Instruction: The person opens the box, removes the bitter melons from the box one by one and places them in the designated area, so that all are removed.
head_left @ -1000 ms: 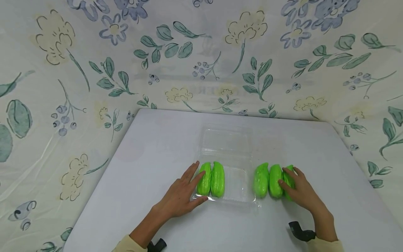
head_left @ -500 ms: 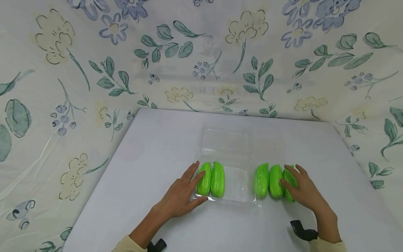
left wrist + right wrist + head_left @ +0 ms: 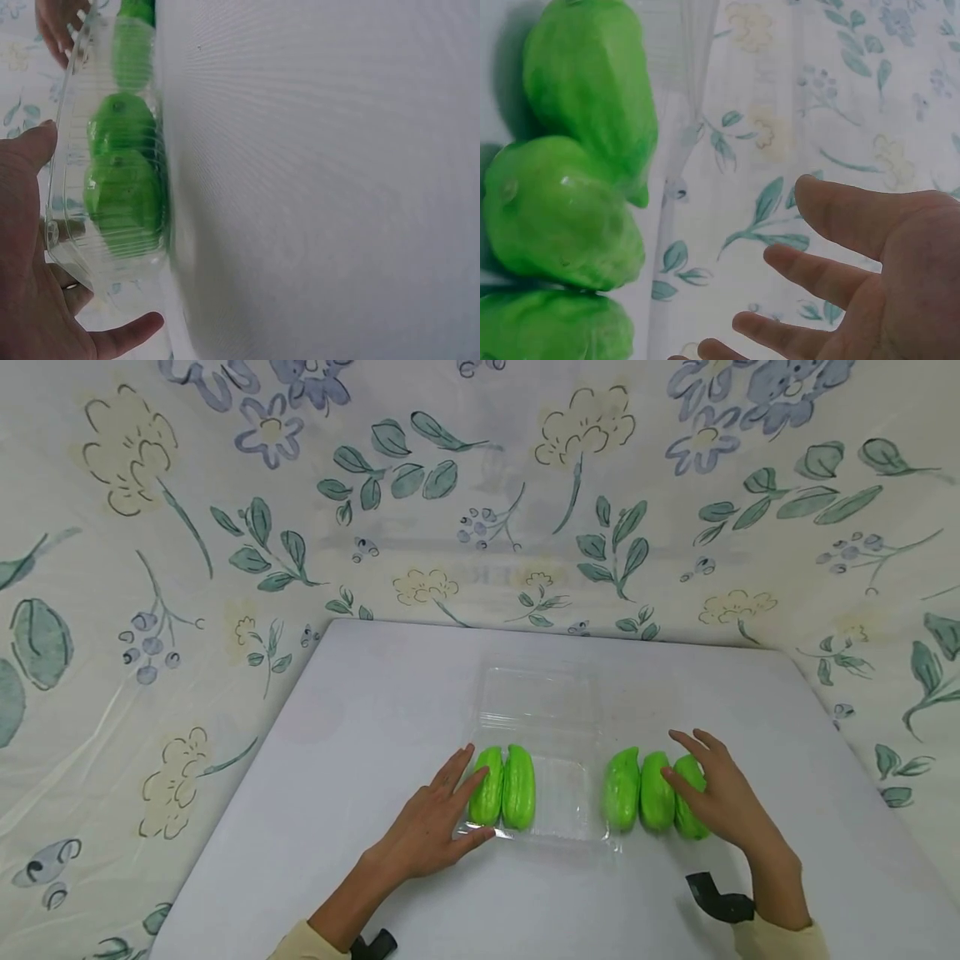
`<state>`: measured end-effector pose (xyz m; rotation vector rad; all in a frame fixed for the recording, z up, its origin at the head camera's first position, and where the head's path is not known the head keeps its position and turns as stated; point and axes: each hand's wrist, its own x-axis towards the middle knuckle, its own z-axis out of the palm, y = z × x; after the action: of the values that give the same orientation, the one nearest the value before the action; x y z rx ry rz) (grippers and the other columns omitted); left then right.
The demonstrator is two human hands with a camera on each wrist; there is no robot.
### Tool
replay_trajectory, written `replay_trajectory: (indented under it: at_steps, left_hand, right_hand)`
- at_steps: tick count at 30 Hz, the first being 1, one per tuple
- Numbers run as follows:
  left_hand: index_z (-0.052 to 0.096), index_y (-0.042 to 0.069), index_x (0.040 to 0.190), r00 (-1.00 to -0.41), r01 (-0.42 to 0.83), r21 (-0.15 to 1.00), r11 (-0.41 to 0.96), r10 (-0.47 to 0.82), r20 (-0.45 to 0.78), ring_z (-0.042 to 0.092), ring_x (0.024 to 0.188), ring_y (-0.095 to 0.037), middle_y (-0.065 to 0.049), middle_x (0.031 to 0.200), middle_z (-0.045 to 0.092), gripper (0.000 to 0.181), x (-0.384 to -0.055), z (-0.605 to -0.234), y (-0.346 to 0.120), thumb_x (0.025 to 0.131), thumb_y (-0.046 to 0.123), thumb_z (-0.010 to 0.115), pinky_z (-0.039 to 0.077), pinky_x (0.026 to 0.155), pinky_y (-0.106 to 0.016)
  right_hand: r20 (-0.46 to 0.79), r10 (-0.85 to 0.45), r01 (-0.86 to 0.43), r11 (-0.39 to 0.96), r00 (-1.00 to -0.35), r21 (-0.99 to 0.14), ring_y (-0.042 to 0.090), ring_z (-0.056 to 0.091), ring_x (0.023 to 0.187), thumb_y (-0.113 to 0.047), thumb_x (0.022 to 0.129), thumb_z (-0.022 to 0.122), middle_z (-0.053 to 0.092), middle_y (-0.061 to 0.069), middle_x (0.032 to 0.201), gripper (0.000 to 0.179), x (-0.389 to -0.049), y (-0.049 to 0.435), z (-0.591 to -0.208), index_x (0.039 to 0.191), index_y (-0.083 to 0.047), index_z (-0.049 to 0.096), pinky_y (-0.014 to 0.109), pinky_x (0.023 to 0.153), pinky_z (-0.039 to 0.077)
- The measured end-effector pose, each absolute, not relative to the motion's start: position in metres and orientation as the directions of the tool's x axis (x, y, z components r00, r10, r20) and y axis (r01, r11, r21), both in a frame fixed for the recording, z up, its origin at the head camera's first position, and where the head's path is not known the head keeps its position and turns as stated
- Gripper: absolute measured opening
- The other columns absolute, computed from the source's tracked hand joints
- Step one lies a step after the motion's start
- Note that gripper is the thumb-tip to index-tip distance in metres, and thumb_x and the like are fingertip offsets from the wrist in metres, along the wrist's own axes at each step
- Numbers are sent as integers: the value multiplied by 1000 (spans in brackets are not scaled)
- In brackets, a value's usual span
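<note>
Two bright green, ridged gourd-like vegetables (image 3: 519,789) lie side by side in the left part of a clear plastic clamshell box (image 3: 564,797), whose lid (image 3: 538,692) is folded back. My left hand (image 3: 422,828) rests at the box's left edge with spread, straight fingers; in the left wrist view its thumb (image 3: 36,146) touches the rim. To the right of the box, three more such gourds stand in a row: a left one (image 3: 622,792), a middle one (image 3: 657,793) and a right one (image 3: 688,820). Spread and holding nothing, my right hand (image 3: 723,795) hovers over the right one, partly covering it.
The white tabletop (image 3: 360,710) carries everything. Behind it hangs a floral cloth (image 3: 487,468). A black curved mount (image 3: 720,900) sits at the right wrist, and another black piece (image 3: 375,945) at the left wrist.
My right hand has lifted off the rightmost gourd and its fingers have spread, leaving more of that gourd visible. The left hand and the box have stayed put.
</note>
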<state>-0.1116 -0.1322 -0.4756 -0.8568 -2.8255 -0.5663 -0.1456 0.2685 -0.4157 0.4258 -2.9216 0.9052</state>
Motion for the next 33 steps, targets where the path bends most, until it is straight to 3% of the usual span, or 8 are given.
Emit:
replay_trajectory:
  at_steps: [9,14,23,33]
  left_hand:
    - [38,8,151,-827,562,313,765,507,243,15,148,-25,-14,162,15,81,-109,-477,-135,93,61,54,49,88,-50]
    - [37,8,152,-831,556,317,768,505,232,13,148,-25,-14,162,13,81,-108,-476,-135,93,61,53,48,90,-50]
    - [37,7,151,-823,567,313,762,515,238,13,148,-27,-16,162,14,81,-109,-475,-134,94,62,52,45,96,-51]
    - [36,9,152,-831,556,305,773,512,219,10,149,-25,-13,163,11,81,-111,-475,-133,94,63,50,47,92,-50]
  right_hand:
    - [180,-285,-336,737,-941,-587,59,37,125,-20,97,64,28,36,147,54,-150,243,-408,143,1,44,72,89,37]
    - [172,-307,-347,722,-936,-598,53,37,129,-20,97,63,26,32,150,55,-155,229,-403,145,-2,43,64,91,43]
    - [158,-350,-368,688,-923,-626,47,36,133,-24,98,63,26,27,153,56,-162,202,-397,146,-4,43,61,93,43]
    - [181,-406,-419,638,-896,-646,43,38,133,-23,96,65,30,23,152,57,-163,181,-398,147,-7,43,59,94,44]
